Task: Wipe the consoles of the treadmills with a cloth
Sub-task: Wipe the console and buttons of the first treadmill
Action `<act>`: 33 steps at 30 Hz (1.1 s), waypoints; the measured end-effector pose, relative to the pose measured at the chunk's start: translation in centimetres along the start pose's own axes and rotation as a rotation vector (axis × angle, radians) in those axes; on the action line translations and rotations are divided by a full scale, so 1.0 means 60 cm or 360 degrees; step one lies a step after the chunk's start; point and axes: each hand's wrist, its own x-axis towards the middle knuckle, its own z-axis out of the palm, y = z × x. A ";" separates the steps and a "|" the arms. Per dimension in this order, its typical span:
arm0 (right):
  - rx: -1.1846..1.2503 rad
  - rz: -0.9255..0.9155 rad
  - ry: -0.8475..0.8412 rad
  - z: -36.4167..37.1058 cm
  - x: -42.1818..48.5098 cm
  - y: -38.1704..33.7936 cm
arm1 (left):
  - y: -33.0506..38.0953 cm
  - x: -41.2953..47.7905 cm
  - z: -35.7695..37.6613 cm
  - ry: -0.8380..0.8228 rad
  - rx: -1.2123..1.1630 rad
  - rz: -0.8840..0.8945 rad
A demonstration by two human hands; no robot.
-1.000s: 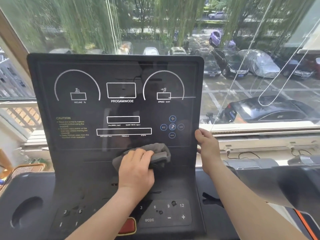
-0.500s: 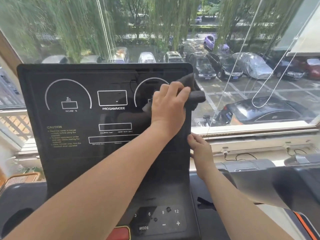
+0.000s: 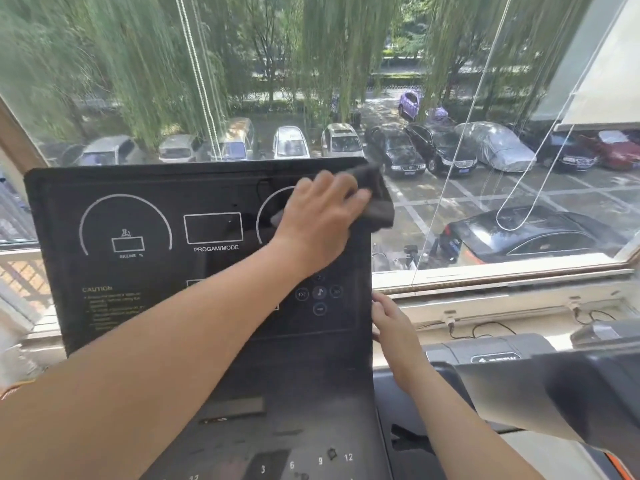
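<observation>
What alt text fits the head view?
A person's left hand holds a dark cloth against the top right corner of a black treadmill console, while the right hand touches its right edge. Parked cars and willows show through the window behind.

The person's left hand and right hand are bare, as are both forearms, entering from eight and five o'clock.
</observation>
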 end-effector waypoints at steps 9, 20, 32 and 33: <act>0.0303 0.0163 0.0074 -0.001 -0.003 -0.014 | 0.068 -0.095 0.047 -0.0001 -0.0284 -0.0157; -0.0081 -0.0141 0.0165 0.041 -0.028 -0.002 | 0.162 -0.316 0.077 -0.0349 -0.0635 -0.0239; -0.0129 -0.0111 0.0054 0.044 -0.045 0.011 | 0.047 -0.438 -0.030 -0.0326 -0.0477 -0.0861; -0.0150 -0.0110 0.0051 0.045 -0.047 0.010 | 0.029 -0.454 -0.040 -0.0327 -0.0441 -0.0963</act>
